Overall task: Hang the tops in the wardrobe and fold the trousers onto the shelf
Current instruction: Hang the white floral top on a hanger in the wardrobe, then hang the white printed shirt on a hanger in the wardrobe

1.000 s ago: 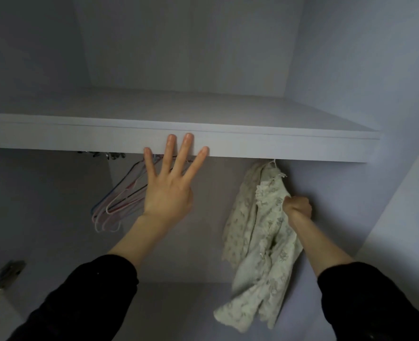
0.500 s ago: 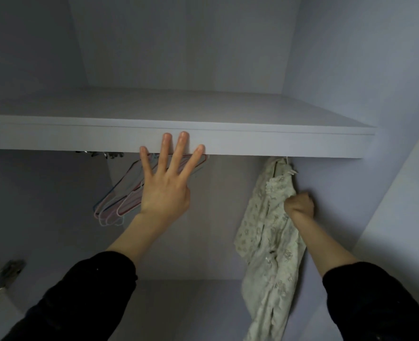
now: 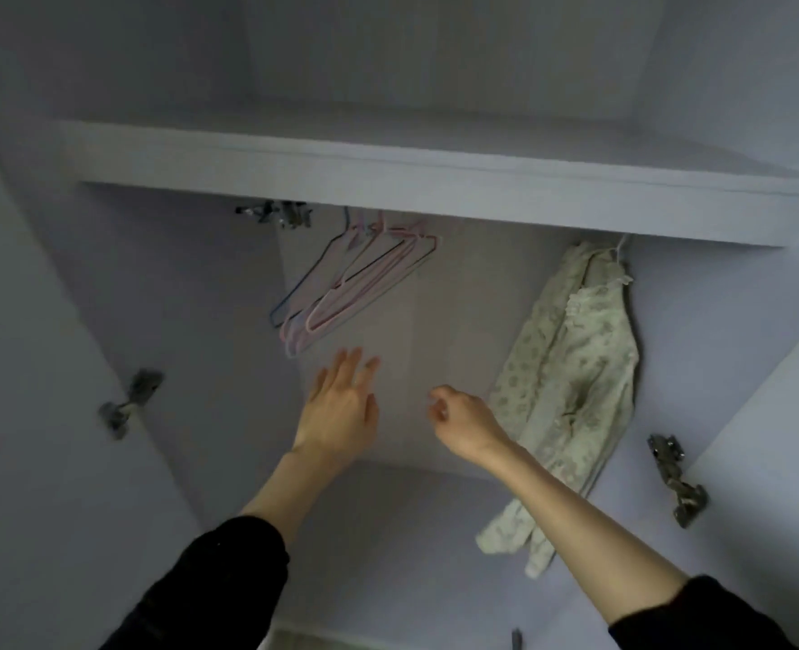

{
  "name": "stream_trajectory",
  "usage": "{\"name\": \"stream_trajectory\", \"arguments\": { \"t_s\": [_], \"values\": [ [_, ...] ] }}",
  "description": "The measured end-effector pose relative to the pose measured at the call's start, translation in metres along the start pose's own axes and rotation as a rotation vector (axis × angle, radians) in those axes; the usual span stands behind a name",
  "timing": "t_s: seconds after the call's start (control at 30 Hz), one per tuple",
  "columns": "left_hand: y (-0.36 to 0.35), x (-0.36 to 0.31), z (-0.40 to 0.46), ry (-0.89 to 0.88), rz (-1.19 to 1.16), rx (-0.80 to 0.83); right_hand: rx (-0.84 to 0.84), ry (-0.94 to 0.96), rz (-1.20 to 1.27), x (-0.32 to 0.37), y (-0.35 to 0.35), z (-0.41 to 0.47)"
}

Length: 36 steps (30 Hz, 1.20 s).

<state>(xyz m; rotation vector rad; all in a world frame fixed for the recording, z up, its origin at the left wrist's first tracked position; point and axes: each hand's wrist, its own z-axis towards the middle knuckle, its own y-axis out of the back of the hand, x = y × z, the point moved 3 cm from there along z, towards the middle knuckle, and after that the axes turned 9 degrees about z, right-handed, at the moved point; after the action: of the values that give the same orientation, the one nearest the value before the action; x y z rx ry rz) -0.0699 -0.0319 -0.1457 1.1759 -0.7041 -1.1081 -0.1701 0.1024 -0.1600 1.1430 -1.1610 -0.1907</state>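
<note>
Your left hand (image 3: 341,405): fingers straight and a little spread, palm turned away from you, holding nothing and touching nothing.
Your right hand (image 3: 463,424): fingers loosely curled around nothing, hanging in the air just beside your left hand.
Top: the pale floral top (image 3: 571,382) hangs from its white hanger under the shelf (image 3: 435,190), up and to the right of your right hand; its lower hem drops behind your right forearm.
Empty hangers: a bunch of pink and blue wire hangers (image 3: 355,288) hangs tilted straight above your left hand, near its fingertips but apart from them.
Rail fitting: a metal bracket (image 3: 278,213) sits under the shelf, up and to the left of your left hand.
Hinges: one hinge (image 3: 130,401) lies well to the left of your left hand, another (image 3: 676,476) well to the right of your right hand, past the top.
In the way: nothing stands between your hands and the wire hangers.
Since the earlier frame: your left hand has dropped away from the shelf edge, where its fingers were fanned. Your right hand has let go of the top and moved in towards the left one. The top now hangs freely, flatter and straighter than before.
</note>
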Motion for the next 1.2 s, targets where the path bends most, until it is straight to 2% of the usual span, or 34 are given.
{"name": "stream_trajectory", "arguments": {
  "t_s": [0.17, 0.27, 0.37, 0.5, 0.67, 0.77, 0.9, 1.03, 1.2],
  "values": [
    [-0.009, 0.059, -0.098, 0.333, -0.104, 0.087, 0.330, 0.238, -0.117, 0.056, -0.073, -0.013],
    [0.006, 0.095, -0.190, 0.574, -0.096, 0.098, 0.495, 0.397, -0.145, 0.106, -0.125, -0.048],
    [0.027, 0.120, -0.297, 0.836, -0.053, 0.075, 0.684, 0.566, -0.173, 0.156, -0.186, -0.109],
    [0.055, 0.120, -0.454, 1.211, -0.022, 0.065, 0.988, 0.839, -0.266, 0.218, -0.261, -0.226],
    [0.089, 0.073, -0.648, 1.631, -0.052, -0.075, 1.220, 1.146, -0.338, 0.276, -0.314, -0.402],
    [0.108, 0.031, -0.748, 1.822, -0.034, -0.180, 1.332, 1.291, -0.349, 0.293, -0.338, -0.509],
    [0.123, -0.039, -0.883, 2.056, -0.066, -0.264, 1.500, 1.472, -0.405, 0.291, -0.367, -0.669],
    [0.133, -0.106, -1.013, 2.288, -0.087, -0.354, 1.600, 1.708, -0.512, 0.280, -0.386, -0.822],
    [0.145, -0.169, -1.125, 2.502, -0.032, -0.460, 1.714, 1.819, -0.550, 0.268, -0.406, -0.973]
  ]
}}
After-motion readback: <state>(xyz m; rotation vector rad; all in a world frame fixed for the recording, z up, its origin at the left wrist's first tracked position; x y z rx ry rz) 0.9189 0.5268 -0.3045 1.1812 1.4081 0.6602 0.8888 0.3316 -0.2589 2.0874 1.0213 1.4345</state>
